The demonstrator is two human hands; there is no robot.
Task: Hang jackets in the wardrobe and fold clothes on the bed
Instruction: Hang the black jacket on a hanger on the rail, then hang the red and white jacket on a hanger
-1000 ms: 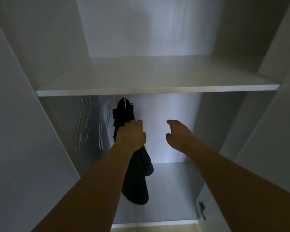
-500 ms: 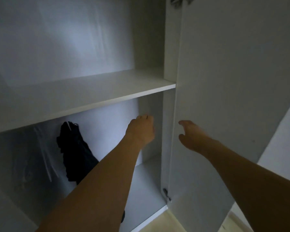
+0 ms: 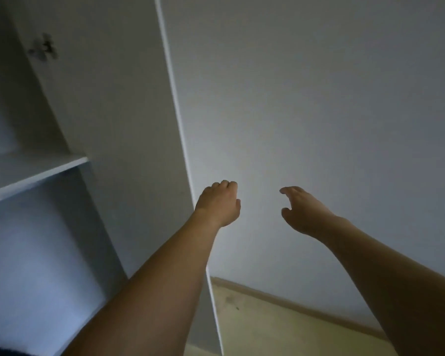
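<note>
Both hands are hanging empty: left hand (image 3: 217, 204) loosely curled beside the tall white wardrobe door (image 3: 129, 124) edge, right hand (image 3: 302, 214) with relaxed fingers. No jacket is showing; swinging the door gently seems wisest.

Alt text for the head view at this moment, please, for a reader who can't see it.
Two bare arms reach forward in dim light, neither hand holding anything: the left hand with fingers loosely curled beside the edge of an open white wardrobe door, the right hand relaxed before a plain wall. At left are a white shelf and the wardrobe interior; pale floor shows below.
</note>
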